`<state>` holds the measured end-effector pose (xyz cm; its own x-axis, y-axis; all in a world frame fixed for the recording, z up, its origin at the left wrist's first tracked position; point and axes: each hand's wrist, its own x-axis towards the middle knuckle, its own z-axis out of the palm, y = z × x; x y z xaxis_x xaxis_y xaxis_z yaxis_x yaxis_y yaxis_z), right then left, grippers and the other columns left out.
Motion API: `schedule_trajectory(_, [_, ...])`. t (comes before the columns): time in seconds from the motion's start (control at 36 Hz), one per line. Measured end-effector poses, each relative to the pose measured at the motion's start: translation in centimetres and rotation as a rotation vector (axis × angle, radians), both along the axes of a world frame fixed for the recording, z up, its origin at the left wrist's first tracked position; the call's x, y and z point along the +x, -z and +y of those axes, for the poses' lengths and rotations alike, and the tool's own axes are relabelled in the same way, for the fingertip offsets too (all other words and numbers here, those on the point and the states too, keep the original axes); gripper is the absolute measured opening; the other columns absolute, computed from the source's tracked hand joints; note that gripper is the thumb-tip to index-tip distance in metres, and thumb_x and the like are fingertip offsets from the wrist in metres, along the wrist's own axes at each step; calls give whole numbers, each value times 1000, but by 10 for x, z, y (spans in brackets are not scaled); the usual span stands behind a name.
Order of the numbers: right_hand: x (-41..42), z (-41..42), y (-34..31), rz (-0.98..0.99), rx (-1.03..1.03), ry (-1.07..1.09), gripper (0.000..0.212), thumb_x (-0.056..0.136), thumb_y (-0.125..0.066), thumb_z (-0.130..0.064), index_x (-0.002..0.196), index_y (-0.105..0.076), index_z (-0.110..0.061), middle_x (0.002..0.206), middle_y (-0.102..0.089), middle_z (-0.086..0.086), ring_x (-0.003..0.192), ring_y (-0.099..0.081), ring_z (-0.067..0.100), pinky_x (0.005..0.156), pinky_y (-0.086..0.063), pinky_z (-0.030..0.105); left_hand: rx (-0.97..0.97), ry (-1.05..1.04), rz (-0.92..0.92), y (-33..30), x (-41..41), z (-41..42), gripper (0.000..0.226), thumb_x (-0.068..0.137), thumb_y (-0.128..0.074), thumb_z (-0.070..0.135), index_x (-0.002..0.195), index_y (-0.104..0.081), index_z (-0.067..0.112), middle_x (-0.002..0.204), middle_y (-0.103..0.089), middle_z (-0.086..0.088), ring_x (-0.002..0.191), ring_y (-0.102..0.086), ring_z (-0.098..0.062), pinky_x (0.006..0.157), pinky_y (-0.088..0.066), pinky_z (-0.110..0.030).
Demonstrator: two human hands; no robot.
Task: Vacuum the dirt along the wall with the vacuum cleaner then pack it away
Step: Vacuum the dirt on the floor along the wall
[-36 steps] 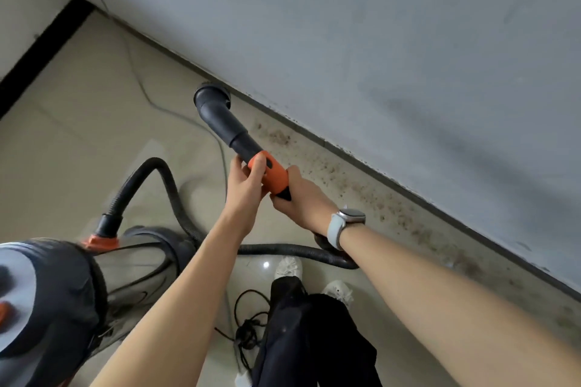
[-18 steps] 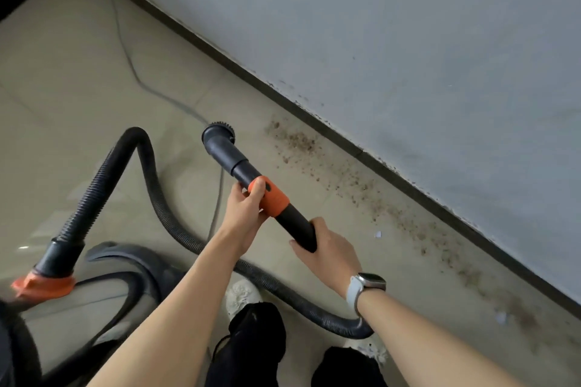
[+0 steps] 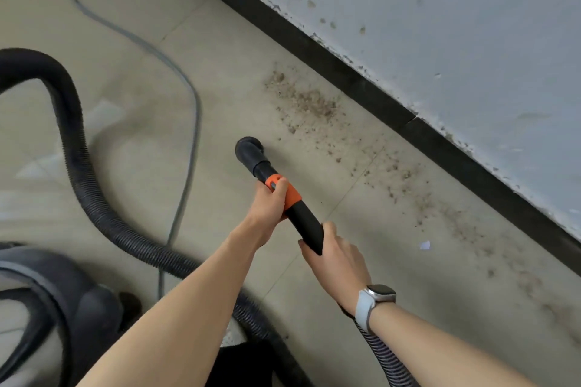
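I hold a black vacuum wand (image 3: 306,223) with an orange collar in both hands. My left hand (image 3: 267,206) grips it at the orange collar. My right hand (image 3: 336,261), with a watch on the wrist, grips the wand's rear end. The round black nozzle (image 3: 249,149) points down at the tiled floor, just left of a band of brown dirt (image 3: 314,104) that runs along the black skirting (image 3: 377,94) of the grey wall. The ribbed black hose (image 3: 85,173) loops left to the dark vacuum body (image 3: 63,308) at the lower left.
A thin grey power cable (image 3: 191,135) snakes over the beige tiles left of the nozzle. A small white scrap (image 3: 424,245) lies in the dirt band to the right. The hose crosses the floor under my arms. Dark trousers show at the bottom edge.
The nozzle has come down from in front of the wall to the floor beside the dirt. My right hand slid back along the wand. The view has tilted down.
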<state>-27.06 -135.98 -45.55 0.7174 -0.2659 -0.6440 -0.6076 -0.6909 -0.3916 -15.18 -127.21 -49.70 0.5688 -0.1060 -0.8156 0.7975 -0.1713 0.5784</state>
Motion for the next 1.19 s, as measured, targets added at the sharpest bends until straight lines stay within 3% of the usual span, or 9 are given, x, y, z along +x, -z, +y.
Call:
schedule_trajectory(0.11, [-13,-21,24,13,-32,4,36,95,-46,-48,104,-38,-14,81,-57,4,74,-59,33,61,-45,36,-55,24,-8,21,-17,-17,28,101,-43,24,125,-35,12,103,-50,-1,89,-57,-12,64,-52,-28])
schedule_trajectory(0.19, [-6,-31,37,-22,-12,52,36,95,-47,-46,103,-38,-13,82,-60,7,75,-60,34,63,-48,38,-76,26,-48,27,-9,-29,33,102,-42,26,130,-33,12,109,-48,-2,91,-55,-12,71,-52,-32])
schedule_trajectory(0.42, [-3,-26,58,-138,-52,12,34,97,-44,-44,106,-36,-12,77,-54,3,65,-48,31,53,-33,34,-11,42,-63,35,1,-35,36,102,-40,31,133,-33,16,117,-48,-5,102,-55,-21,79,-52,-39])
schedule_trajectory(0.56, [-17,-38,62,-194,-127,-68,36,97,-43,-46,106,-36,-12,88,-65,8,76,-61,35,54,-31,34,82,1,-93,37,-14,-53,36,102,-35,30,133,-32,13,104,-45,-4,83,-52,-15,75,-51,-39])
schedule_trajectory(0.69, [-37,-60,61,-201,-147,-57,35,96,-45,-47,96,-28,-16,88,-64,9,79,-62,36,55,-35,36,91,83,-109,42,-32,-74,43,101,-31,31,138,-26,9,96,-44,-3,79,-51,-14,68,-54,-34])
schedule_trajectory(0.83, [-59,-72,60,-181,-193,-8,35,95,-45,-47,94,-29,-17,78,-54,2,75,-61,33,55,-37,34,41,87,-87,47,-53,-90,49,102,-29,32,144,-18,10,96,-44,-3,97,-50,-24,94,-50,-46])
schedule_trajectory(0.92, [-58,-67,55,-174,-211,-24,35,96,-45,-47,94,-29,-16,82,-59,5,75,-59,33,54,-35,34,25,106,-109,51,-52,-84,49,101,-31,31,142,-21,8,109,-44,-7,96,-51,-23,84,-53,-42])
schedule_trajectory(1.06, [-30,-43,47,-164,-194,-44,34,96,-45,-45,96,-28,-16,89,-61,7,69,-50,30,57,-35,34,-2,80,-154,54,-27,-59,47,99,-33,31,138,-30,6,105,-45,-7,84,-51,-18,61,-48,-31])
schedule_trajectory(1.19, [-1,-23,49,-124,-116,-45,35,94,-47,-47,98,-34,-15,83,-54,4,75,-58,31,62,-44,36,-66,101,-175,49,-2,-34,38,100,-36,30,132,-36,9,104,-47,-6,83,-53,-15,59,-48,-30])
